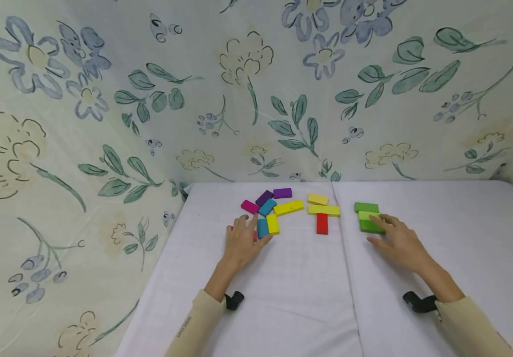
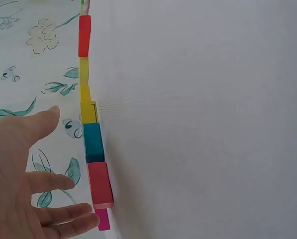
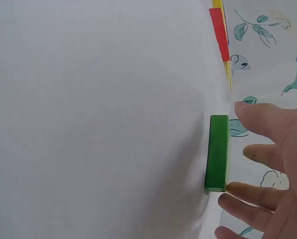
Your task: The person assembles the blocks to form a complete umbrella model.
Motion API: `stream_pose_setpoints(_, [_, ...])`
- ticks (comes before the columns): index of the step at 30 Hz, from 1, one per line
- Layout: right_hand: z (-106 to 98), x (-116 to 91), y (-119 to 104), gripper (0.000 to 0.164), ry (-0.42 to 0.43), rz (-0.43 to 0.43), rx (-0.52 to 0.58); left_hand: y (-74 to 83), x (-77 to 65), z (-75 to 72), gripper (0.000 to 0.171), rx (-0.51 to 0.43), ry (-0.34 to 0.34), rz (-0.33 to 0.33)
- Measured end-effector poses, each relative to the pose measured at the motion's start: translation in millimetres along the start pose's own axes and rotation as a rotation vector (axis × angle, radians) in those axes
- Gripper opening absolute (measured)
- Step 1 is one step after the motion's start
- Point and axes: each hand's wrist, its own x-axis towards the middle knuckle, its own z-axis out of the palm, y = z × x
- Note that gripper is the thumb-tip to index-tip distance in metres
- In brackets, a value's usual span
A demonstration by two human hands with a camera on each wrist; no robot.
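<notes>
My left hand (image 1: 241, 242) is spread over the left group of wooden blocks, thumb apart from the fingers. Beside its thumb lie a blue block (image 1: 263, 228) and a yellow block (image 1: 273, 224); a red-pink block (image 2: 100, 184) is mostly hidden by the hand in the head view. Nothing is held between its fingers in the left wrist view. My right hand (image 1: 398, 242) reaches over several green blocks, its fingertips at a light green block (image 1: 365, 215) and a darker green block (image 3: 218, 153). Its fingers are loosely spread, with another green block (image 1: 366, 207) just behind.
Between the hands, a red block (image 1: 322, 224) touches a long yellow block (image 1: 330, 210), with a pale yellow block (image 1: 317, 199) behind. Magenta (image 1: 250, 206), purple (image 1: 282, 193) and other blocks lie farther left. A white cloth (image 1: 292, 297) covers the table; flowered fabric (image 1: 221, 129) hangs behind.
</notes>
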Motion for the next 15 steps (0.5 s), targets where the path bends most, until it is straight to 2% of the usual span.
stream_pose_setpoints(4, [1,4,7,0.056,0.037,0.015,0.061,-1.5,3.1,7.1,0.073,-0.023,0.087,0.020])
stream_pose_setpoints(7, [0,8,11,0.051,0.042,0.047,0.094,-1.3,5.5,9.4,0.067,-0.010,0.126,0.025])
stream_pose_setpoints(15, [2,15,12,0.045,0.057,0.113,0.116,1.0,9.8,10.1,0.065,0.001,0.137,0.012])
